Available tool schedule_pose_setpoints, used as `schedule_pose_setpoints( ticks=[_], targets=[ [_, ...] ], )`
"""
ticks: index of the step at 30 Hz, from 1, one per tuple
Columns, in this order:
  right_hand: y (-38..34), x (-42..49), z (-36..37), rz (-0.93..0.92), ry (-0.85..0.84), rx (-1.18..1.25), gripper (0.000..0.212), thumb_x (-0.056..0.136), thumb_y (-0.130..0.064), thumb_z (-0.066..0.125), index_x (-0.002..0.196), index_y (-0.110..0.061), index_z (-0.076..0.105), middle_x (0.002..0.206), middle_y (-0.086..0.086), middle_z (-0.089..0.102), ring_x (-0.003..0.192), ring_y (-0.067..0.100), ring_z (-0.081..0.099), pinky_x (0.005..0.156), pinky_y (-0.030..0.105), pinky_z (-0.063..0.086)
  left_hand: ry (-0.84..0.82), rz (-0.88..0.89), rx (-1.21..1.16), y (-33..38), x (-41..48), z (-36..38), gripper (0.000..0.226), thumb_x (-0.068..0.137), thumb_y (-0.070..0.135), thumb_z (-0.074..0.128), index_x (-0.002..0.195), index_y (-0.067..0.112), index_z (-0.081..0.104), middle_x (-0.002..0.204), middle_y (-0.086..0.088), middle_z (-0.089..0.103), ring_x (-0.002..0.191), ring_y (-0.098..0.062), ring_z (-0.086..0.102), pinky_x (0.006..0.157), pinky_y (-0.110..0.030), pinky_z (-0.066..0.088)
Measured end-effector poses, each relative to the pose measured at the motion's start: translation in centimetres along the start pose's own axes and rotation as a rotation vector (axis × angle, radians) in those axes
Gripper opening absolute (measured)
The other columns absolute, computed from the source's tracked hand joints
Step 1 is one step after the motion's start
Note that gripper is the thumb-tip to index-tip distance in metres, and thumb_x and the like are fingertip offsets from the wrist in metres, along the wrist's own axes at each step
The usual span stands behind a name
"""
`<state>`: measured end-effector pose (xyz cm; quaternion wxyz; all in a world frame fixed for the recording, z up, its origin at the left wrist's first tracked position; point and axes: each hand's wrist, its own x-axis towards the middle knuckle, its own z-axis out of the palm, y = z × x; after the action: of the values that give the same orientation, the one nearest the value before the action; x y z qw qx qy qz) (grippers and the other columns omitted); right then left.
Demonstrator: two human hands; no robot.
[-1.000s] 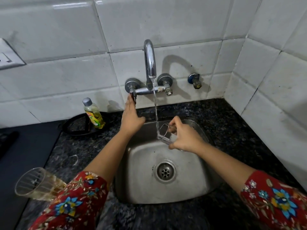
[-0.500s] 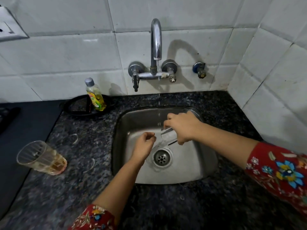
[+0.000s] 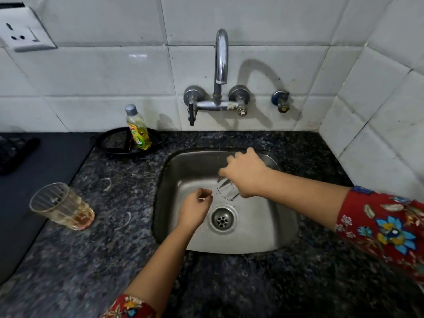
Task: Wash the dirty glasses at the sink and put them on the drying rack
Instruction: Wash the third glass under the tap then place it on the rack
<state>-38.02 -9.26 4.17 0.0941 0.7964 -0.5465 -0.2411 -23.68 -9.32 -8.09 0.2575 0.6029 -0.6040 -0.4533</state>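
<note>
Glasses in view number two. One clear glass (image 3: 227,189) is held over the steel sink (image 3: 282,230) by the right hand (image 3: 246,174), whose grip is wrapped over its upper part from above; the glass tilts, and only its lower portion shows below the fingers, just far of the drain (image 3: 222,218). The second, a dirty glass (image 3: 60,206) with an amber residue at its bottom, stands on the worktop (image 3: 119,249) to the left of the sink, well apart from both hands and near the edge of a dark mat (image 3: 46,171) that covers the left side of the worktop.

The left hand (image 3: 195,211) hangs over the sink basin just left of the drain, its fingers loosely curled with nothing in its grip. It sits near the held glass but does not touch it.

One tap (image 3: 221,65) rises from the tiled wall at the far side, its spout arching above the sink, with two round wall fittings at its base and one lever hanging at the left. One small separate valve (image 3: 281,102) sits on the wall to the right of it. One bottle of yellow dish liquid (image 3: 137,128) stands upright on a black tray (image 3: 114,143) at the far left of the sink. One wall socket (image 3: 21,31) is at the top left. Three faint ring marks show on the worktop between the dirty glass and the sink. Both forearms end in red floral sleeves.
</note>
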Motion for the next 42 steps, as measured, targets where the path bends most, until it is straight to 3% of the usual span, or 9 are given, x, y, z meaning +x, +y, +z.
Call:
schedule_pose_setpoints(
  ticks=[4, 8, 14, 18, 20, 24, 28, 35, 42],
  targets=[
    [1.7, 0.7, 3.2, 0.131, 0.067, 0.875, 0.075, 0.055, -0.034, 0.084, 0.124, -0.031, 0.054, 0.115, -0.005, 0.065, 0.105, 0.018, 0.060, 0.085, 0.032, 0.049, 0.116, 0.030, -0.201, 0.5, -0.6, -1.9, 0.016, 0.092, 0.017, 0.058, 0.105, 0.015, 0.067, 0.102, 0.003, 0.069, 0.092, -0.007, 0.063, 0.071, -0.016, 0.045],
    [-0.6, 2.4, 3.8, 0.141, 0.013, 1.933, 0.059, 0.063, 0.000, 0.082, 0.112, -0.009, 0.050, 0.092, 0.004, 0.072, 0.084, 0.012, 0.067, 0.076, 0.033, 0.052, 0.260, 0.109, -0.372, 1.3, -1.3, -6.4, 0.018, 0.092, 0.011, 0.058, 0.105, 0.019, 0.067, 0.105, 0.004, 0.071, 0.100, -0.006, 0.065, 0.084, -0.019, 0.049],
    [-7.4, 9.3, -3.0, 0.021, 0.008, 2.578, 0.027, 0.081, 0.007, 0.062, 0.093, -0.013, 0.049, 0.088, 0.007, 0.071, 0.068, 0.012, 0.071, 0.063, 0.025, 0.057, 0.409, 0.211, -0.502, 2.6, -1.2, -17.0, 0.020, 0.094, 0.006, 0.054, 0.106, 0.017, 0.064, 0.102, 0.002, 0.070, 0.095, -0.006, 0.066, 0.075, -0.012, 0.051],
    [-11.9, 15.1, -8.8, -0.045, -0.107, 2.606, 0.039, 0.071, -0.025, 0.071, 0.108, -0.020, 0.059, 0.091, -0.003, 0.067, 0.078, 0.015, 0.065, 0.078, 0.039, 0.050, 0.476, 0.240, -0.521, 1.0, -0.2, -26.4, 0.021, 0.095, 0.007, 0.053, 0.111, 0.014, 0.064, 0.104, 0.001, 0.072, 0.095, -0.008, 0.066, 0.077, -0.017, 0.051],
    [-14.4, 18.4, -12.0, -0.052, -0.187, 2.610, 0.037, 0.064, -0.034, 0.071, 0.099, -0.023, 0.065, 0.091, -0.005, 0.065, 0.082, 0.017, 0.062, 0.082, 0.042, 0.047, 0.500, 0.248, -0.523, -0.7, 0.5, -31.6, 0.021, 0.094, 0.006, 0.053, 0.111, 0.014, 0.064, 0.102, 0.002, 0.071, 0.092, -0.004, 0.066, 0.073, -0.010, 0.049],
    [-19.1, 24.5, -17.7, -0.083, -0.310, 2.646, 0.011, 0.067, -0.026, 0.065, 0.067, -0.016, 0.069, 0.074, 0.001, 0.068, 0.069, 0.018, 0.062, 0.071, 0.032, 0.045, 0.542, 0.233, -0.456, -5.2, 2.0, -40.7, 0.022, 0.095, 0.006, 0.051, 0.113, 0.013, 0.062, 0.103, 0.004, 0.070, 0.096, -0.004, 0.063, 0.069, -0.006, 0.046],
    [-23.8, 30.1, -22.1, -0.030, -0.347, 2.588, 0.007, 0.066, -0.011, 0.062, 0.072, -0.013, 0.060, 0.066, 0.005, 0.065, 0.069, 0.021, 0.064, 0.068, 0.034, 0.049, 0.575, 0.136, -0.412, -10.5, 3.4, -48.4, 0.022, 0.095, 0.008, 0.052, 0.114, 0.015, 0.062, 0.105, 0.004, 0.069, 0.098, -0.008, 0.063, 0.070, -0.009, 0.047],
    [-29.8, 39.6, -26.3, 0.166, -0.275, 2.249, 0.011, 0.074, -0.015, 0.071, 0.081, -0.015, 0.062, 0.070, 0.002, 0.064, 0.070, 0.017, 0.060, 0.063, 0.027, 0.053, 0.609, -0.010, -0.451, -17.9, 6.7, -55.4, 0.019, 0.094, 0.012, 0.055, 0.111, 0.017, 0.063, 0.107, 0.001, 0.070, 0.106, -0.014, 0.062, 0.078, -0.018, 0.043],
    [-32.8, 47.3, -28.2, 0.268, 0.161, 1.926, 0.050, 0.061, -0.013, 0.086, 0.100, -0.013, 0.054, 0.076, 0.004, 0.059, 0.058, 0.014, 0.054, 0.058, 0.030, 0.050, 0.595, -0.067, -0.506, -22.0, 10.0, -57.2, 0.016, 0.094, 0.015, 0.055, 0.097, 0.028, 0.063, 0.106, 0.003, 0.069, 0.105, -0.013, 0.062, 0.095, -0.028, 0.046]
  ],
)
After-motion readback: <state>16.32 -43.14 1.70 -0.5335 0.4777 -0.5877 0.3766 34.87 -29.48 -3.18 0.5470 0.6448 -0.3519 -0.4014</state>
